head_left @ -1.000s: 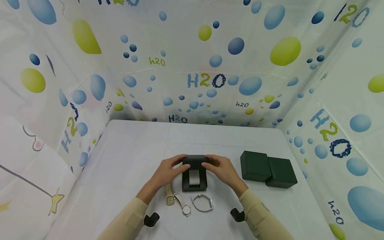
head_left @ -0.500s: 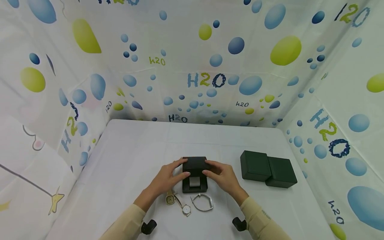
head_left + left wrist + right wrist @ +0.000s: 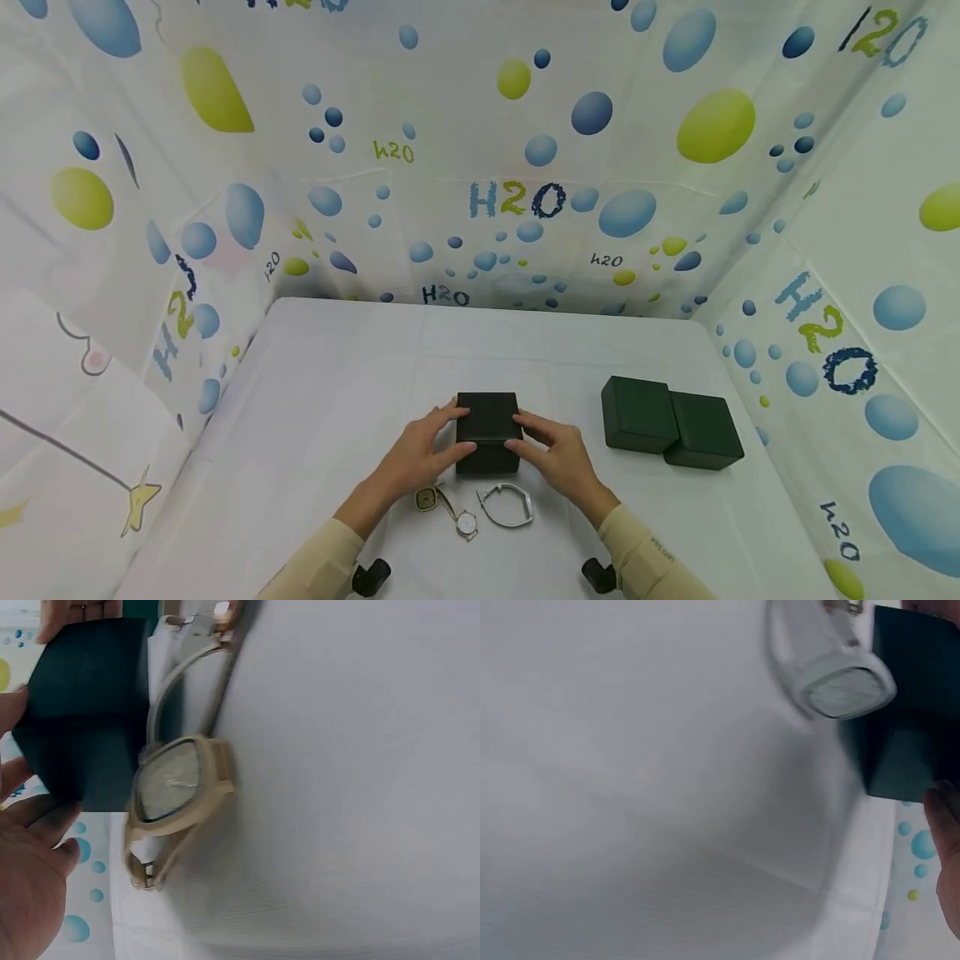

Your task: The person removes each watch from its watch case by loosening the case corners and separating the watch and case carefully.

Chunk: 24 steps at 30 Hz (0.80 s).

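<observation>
A dark watch box (image 3: 487, 415) sits on the white table with its lid down. My left hand (image 3: 412, 452) holds the box's left side, its thumb at the front edge and fingers farther back. On the opposite side, my right hand (image 3: 561, 457) grips the box the same way. Just in front lie three watches: a gold one with a squarish face (image 3: 426, 499), one with a round white dial (image 3: 466, 524), and a silver one (image 3: 528, 507) whose band forms a loop. The left wrist view shows the gold watch (image 3: 171, 780) close up, beside the box (image 3: 90, 675).
Two dark green boxes, one on the left (image 3: 639, 414) and one on the right (image 3: 703, 429), stand side by side at the table's right. A printed curtain (image 3: 450, 117) encloses the back and sides of the white table (image 3: 352, 350).
The box's lid has swung down toward the front, covering the light cushion that showed inside. Both hands moved slightly nearer with it. The loose watches and green boxes stayed put.
</observation>
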Each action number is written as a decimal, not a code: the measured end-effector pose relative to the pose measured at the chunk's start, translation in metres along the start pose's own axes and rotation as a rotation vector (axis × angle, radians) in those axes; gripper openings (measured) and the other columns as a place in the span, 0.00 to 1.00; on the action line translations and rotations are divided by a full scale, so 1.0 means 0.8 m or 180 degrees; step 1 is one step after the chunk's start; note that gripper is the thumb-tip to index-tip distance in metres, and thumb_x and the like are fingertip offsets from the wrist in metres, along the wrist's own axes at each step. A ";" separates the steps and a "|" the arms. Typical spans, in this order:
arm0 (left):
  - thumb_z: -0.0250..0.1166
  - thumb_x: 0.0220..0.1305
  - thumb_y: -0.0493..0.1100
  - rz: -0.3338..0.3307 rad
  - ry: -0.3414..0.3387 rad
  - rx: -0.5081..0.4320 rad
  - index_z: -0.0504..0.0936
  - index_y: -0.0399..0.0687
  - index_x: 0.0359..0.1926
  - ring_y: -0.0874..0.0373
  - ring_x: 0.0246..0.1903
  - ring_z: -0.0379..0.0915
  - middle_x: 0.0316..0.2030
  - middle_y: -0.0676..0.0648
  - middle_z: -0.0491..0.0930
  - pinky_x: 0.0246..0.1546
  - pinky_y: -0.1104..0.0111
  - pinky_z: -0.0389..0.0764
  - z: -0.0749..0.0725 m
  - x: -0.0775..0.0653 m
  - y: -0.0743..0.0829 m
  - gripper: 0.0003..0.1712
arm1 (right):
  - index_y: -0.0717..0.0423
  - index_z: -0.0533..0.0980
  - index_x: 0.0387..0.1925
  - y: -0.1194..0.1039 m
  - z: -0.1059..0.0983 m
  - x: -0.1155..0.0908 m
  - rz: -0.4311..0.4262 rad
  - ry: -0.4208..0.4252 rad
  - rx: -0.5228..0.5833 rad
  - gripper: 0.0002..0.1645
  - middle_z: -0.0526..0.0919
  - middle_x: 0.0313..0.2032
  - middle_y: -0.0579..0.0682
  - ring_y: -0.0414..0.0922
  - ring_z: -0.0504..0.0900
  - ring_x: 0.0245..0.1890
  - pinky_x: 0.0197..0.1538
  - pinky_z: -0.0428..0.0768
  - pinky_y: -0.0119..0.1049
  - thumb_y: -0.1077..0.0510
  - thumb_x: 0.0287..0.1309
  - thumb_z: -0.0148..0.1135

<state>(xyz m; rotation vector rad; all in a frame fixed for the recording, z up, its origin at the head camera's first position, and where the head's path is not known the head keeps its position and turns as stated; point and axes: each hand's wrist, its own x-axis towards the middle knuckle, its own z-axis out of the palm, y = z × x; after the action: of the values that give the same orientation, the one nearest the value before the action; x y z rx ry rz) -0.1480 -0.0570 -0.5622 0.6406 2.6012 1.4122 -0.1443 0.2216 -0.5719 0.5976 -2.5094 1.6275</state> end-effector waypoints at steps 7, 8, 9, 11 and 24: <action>0.75 0.65 0.53 -0.0022 -0.0057 0.0246 0.71 0.53 0.75 0.37 0.78 0.55 0.81 0.43 0.56 0.74 0.43 0.65 0.009 -0.003 -0.003 0.40 | 0.57 0.82 0.61 0.010 0.005 -0.011 -0.0281 0.0046 -0.0552 0.31 0.82 0.65 0.58 0.55 0.82 0.64 0.62 0.83 0.50 0.53 0.56 0.79; 0.76 0.64 0.51 -0.0016 -0.0061 0.0302 0.71 0.53 0.75 0.40 0.78 0.56 0.81 0.43 0.55 0.74 0.45 0.66 0.010 -0.003 -0.003 0.41 | 0.57 0.82 0.60 0.010 0.005 -0.011 -0.0322 0.0038 -0.0593 0.31 0.82 0.65 0.58 0.56 0.82 0.65 0.62 0.83 0.51 0.53 0.56 0.79; 0.77 0.63 0.49 -0.0010 -0.0056 0.0358 0.71 0.53 0.75 0.42 0.78 0.57 0.81 0.43 0.55 0.74 0.47 0.67 0.011 -0.003 -0.003 0.42 | 0.57 0.82 0.60 0.010 0.006 -0.011 -0.0354 0.0029 -0.0629 0.31 0.82 0.65 0.58 0.56 0.81 0.65 0.62 0.83 0.52 0.53 0.56 0.79; 0.78 0.61 0.47 0.0020 -0.0010 0.0424 0.71 0.52 0.75 0.44 0.77 0.60 0.81 0.42 0.56 0.73 0.49 0.69 0.013 -0.003 -0.003 0.43 | 0.55 0.82 0.60 0.010 0.007 -0.010 -0.0377 0.0004 -0.0666 0.31 0.81 0.65 0.56 0.55 0.80 0.66 0.62 0.82 0.52 0.52 0.56 0.79; 0.78 0.61 0.46 0.0005 0.0041 0.0381 0.69 0.51 0.76 0.45 0.73 0.67 0.77 0.41 0.64 0.71 0.50 0.73 0.016 -0.006 -0.002 0.45 | 0.55 0.81 0.62 -0.006 0.027 0.009 -0.0857 -0.0324 -0.1299 0.33 0.75 0.71 0.59 0.60 0.70 0.73 0.72 0.71 0.61 0.50 0.57 0.79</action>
<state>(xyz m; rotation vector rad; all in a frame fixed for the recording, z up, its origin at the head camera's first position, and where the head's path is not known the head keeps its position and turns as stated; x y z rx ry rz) -0.1406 -0.0498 -0.5714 0.6501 2.7122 1.2726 -0.1467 0.1985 -0.5753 0.9291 -2.5820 0.9814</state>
